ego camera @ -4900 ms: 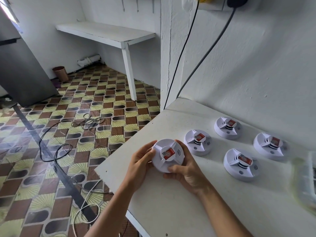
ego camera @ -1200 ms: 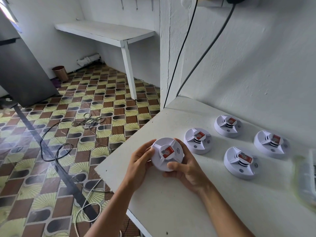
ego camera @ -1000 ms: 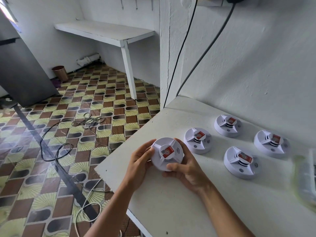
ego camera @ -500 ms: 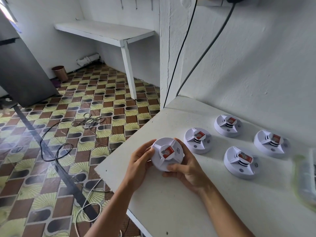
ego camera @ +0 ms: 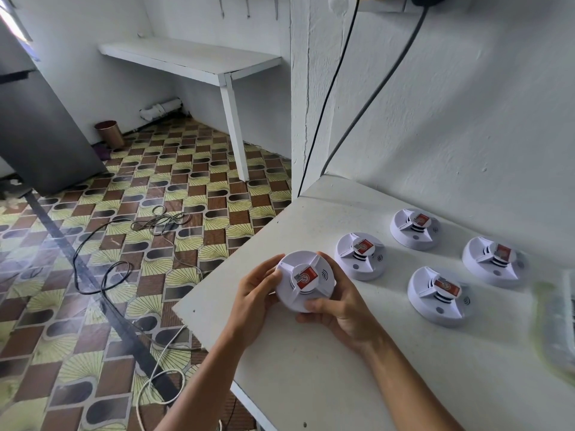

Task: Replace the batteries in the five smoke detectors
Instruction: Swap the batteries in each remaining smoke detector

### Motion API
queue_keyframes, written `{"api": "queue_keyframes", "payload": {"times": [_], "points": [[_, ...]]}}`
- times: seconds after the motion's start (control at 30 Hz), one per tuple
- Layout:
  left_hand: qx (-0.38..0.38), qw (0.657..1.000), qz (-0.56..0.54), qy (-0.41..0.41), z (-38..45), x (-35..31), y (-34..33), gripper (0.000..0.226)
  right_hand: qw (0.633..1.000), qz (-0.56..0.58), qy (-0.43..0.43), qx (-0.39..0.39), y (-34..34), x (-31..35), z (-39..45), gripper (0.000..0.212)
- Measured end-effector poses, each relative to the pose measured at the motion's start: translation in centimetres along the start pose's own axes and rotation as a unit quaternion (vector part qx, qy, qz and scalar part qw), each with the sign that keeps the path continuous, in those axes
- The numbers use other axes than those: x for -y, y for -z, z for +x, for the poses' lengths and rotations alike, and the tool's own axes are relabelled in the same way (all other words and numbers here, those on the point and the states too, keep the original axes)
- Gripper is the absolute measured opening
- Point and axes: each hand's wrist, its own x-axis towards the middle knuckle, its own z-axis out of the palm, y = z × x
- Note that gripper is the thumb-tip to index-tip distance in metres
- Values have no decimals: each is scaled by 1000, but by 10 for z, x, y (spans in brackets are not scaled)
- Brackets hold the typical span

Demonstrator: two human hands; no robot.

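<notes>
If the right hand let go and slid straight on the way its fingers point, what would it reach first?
Probably the nearest resting detector. The right hand grips the held detector with its fingers pointing up and away across the table, toward that unit close beyond them. Depth is hard to judge from one view.

White rough-plastered walls (ego camera: 466, 104) enclose the room, with a cracked white pillar (ego camera: 306, 88) at the corner beside a white table (ego camera: 311, 384). Two dark cables (ego camera: 367, 113) run down the wall to the table's back edge. The floor (ego camera: 93, 306) is tiled in brown, yellow and white, with loose cords (ego camera: 124, 244) lying across it. A white wall-mounted shelf (ego camera: 186, 57) stands on one slanted leg. A grey cabinet (ego camera: 40, 129) leans at the left, a copper cup (ego camera: 107, 133) near its base. Daylight enters from the upper left.
</notes>
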Motion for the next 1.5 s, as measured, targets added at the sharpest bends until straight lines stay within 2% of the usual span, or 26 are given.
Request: {"api": "queue_keyframes", "payload": {"times": [0.4, 0.53, 0.73, 0.9, 1.5], "points": [[3, 1000, -14, -2, -1, -2, -2, 37, 1000, 0, 6, 8, -1, 1, 0, 73], [3, 1000, -13, -3, -1, -3, -3, 37, 999, 34, 3, 32, 0, 3, 0, 92], [4, 1000, -9, -5, -1, -2, -3, 37, 999, 32, 3, 32, -2, 3, 0, 105], [3, 1000, -10, -5, -1, -2, -2, 37, 999, 24, 0, 39, 0, 1, 2, 103], [-1, 1000, -6, -4, -1, -2, -2, 38, 998, 39, -7, 43, 1, -1, 2, 117]]}}
